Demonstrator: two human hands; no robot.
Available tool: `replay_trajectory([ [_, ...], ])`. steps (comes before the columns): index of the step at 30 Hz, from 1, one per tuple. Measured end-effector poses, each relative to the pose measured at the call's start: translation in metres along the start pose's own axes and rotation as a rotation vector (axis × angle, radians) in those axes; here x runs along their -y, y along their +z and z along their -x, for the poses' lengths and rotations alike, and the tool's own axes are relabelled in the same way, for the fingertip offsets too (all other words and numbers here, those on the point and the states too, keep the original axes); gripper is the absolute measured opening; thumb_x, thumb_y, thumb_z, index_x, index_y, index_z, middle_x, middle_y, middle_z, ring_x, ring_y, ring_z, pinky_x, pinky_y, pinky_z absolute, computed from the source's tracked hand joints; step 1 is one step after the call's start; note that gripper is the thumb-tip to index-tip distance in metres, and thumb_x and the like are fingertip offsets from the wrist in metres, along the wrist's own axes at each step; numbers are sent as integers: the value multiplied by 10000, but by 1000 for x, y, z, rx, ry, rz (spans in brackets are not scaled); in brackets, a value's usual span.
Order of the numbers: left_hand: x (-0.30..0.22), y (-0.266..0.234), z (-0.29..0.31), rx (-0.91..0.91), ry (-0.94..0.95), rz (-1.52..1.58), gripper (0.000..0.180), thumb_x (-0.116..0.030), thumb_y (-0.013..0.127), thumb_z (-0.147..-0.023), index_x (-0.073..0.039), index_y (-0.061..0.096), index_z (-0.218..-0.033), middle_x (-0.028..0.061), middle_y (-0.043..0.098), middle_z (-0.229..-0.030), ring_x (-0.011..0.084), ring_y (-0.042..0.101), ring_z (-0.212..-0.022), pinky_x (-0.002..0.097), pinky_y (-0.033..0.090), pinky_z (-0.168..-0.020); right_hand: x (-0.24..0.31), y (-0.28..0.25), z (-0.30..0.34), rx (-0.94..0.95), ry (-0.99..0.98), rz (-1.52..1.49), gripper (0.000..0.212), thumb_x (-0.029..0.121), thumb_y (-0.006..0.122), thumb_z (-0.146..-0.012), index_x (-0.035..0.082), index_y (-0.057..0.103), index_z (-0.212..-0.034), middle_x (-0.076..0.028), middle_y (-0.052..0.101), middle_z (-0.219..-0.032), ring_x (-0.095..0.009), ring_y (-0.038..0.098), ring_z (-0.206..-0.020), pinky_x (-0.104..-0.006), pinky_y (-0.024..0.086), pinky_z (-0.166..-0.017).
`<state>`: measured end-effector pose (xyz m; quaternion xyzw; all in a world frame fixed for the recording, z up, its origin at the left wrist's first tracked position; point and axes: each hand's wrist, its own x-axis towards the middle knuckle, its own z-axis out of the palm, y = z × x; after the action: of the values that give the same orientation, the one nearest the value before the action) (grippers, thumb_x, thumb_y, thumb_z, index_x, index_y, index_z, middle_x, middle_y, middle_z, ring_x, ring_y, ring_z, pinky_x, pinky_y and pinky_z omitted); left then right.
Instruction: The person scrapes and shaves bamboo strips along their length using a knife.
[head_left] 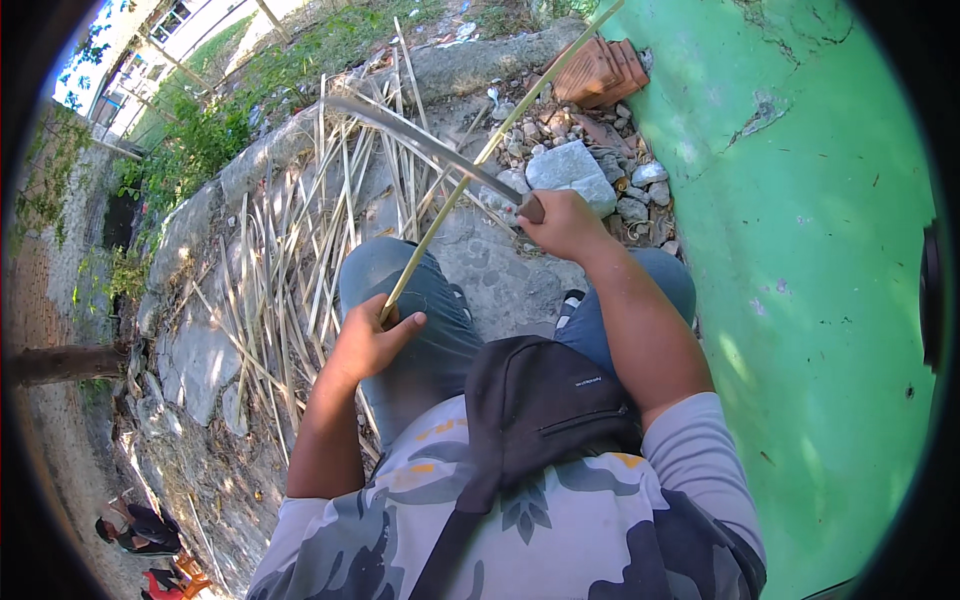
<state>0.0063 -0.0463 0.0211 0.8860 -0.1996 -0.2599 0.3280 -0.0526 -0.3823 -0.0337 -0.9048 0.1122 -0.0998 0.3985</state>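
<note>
Holding a long, thin, pale-yellow strip (432, 228) and a long grey metal knife (410, 130).
Left hand (375, 338): fingers curled around the strip's near end. Right hand (565, 225): closed around the knife's brown handle; blade crosses the strip. Outward: loose pale slender sticks (285, 255) at left; angular grey stone block (572, 172) ahead; stacked orange-brown clay tiles (600, 75) beyond.

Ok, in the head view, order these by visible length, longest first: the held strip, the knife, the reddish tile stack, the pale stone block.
1. Held strip, reaching the picture's top edge
2. Knife
3. Reddish tile stack and pale stone block: too alike to rank
</note>
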Motion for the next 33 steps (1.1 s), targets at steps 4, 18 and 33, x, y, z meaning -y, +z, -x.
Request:
replay_trajectory([
  [4,-6,-4,0,39,-36,-20,486,-383,825,-860,-38,512,-721,0,482,-624,105,404,-612,329,383,-522,25,17,14,143,-329,289,167,244,734,-765,108,637,-769,-146,692,-769,-387,683,-765,-499,538,-675],
  [18,8,-10,-3,163,-11,193,340,-296,762,-940,-76,529,-827,-59,495,-655,44,425,-576,246,326,-496,3,8,3,-1,-112,46,223,267,745,-815,66,688,-893,-153,696,-776,-362,688,-727,-456,531,-670],
  [33,25,2,0,-5,8,309,416,-348,798,-903,-88,504,-764,-64,450,-644,55,383,-606,263,329,-510,1,-12,-4,-25,16,70,192,268,732,-826,99,714,-916,-168,711,-820,-394,689,-794,-472,532,-688],
])
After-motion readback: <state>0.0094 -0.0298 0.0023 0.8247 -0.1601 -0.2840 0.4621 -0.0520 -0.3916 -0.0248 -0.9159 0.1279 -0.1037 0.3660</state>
